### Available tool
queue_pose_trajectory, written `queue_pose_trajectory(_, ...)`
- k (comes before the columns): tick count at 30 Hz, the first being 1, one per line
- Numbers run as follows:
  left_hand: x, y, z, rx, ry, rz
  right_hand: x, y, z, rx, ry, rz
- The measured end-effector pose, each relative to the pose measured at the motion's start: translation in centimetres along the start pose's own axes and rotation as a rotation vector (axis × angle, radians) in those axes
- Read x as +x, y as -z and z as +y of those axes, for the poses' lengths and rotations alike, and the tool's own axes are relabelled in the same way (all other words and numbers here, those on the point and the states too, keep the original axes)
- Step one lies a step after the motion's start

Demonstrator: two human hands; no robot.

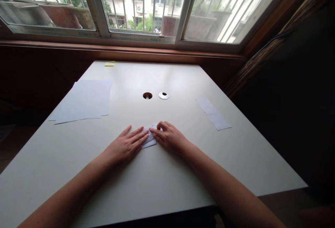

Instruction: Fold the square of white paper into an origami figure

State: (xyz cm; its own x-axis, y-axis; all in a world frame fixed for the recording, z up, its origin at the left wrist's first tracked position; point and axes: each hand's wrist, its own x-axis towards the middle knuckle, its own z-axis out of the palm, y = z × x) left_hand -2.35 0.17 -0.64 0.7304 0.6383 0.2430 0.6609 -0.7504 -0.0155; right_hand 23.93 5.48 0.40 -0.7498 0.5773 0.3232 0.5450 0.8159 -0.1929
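Note:
A small piece of folded white paper [149,143] lies on the white table in front of me, partly covered by both hands. My left hand [128,142] rests flat over its left side, fingers stretched out and slightly apart. From the right, my right hand [169,136] has its fingers bent and closed at the paper's upper right edge. The exact hold of those fingertips is partly hidden. Layered folds show between the two hands.
Large white sheets [86,99] lie stacked at the left of the table [180,182]. On the right is a creased paper strip [213,113]. Beyond the hands are a round hole [147,96] and a round grommet cover [163,96]. Yellow slips [109,63] lie near the far edge, below the window.

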Motion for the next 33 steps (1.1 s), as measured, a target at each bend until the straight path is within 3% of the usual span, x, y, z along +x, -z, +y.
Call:
queue_pose_trajectory(8, -0.22, 0.38, 0.02, 0.011, -0.032, -0.03, 0.07, -0.19, -0.05, -0.031, -0.018, -0.032)
queue_pose_trajectory(15, 0.03, 0.05, 0.39, -0.014, -0.032, 0.053, 0.34, 0.23, -0.45, -0.079, -0.09, -0.071)
queue_pose_trajectory(24, 0.3, 0.33, 0.57, -0.068, -0.06, 0.073, 0.6, 0.37, -0.79, -0.155, -0.185, -0.073)
queue_pose_trajectory(29, 0.26, 0.32, 0.44, -0.044, -0.055, 0.06, 0.12, 0.09, -0.19, -0.123, -0.198, -0.016)
queue_pose_trajectory(33, 0.19, 0.1, 0.2, -0.041, -0.053, 0.068, -0.34, 0.06, 0.16, -0.063, -0.11, 0.062)
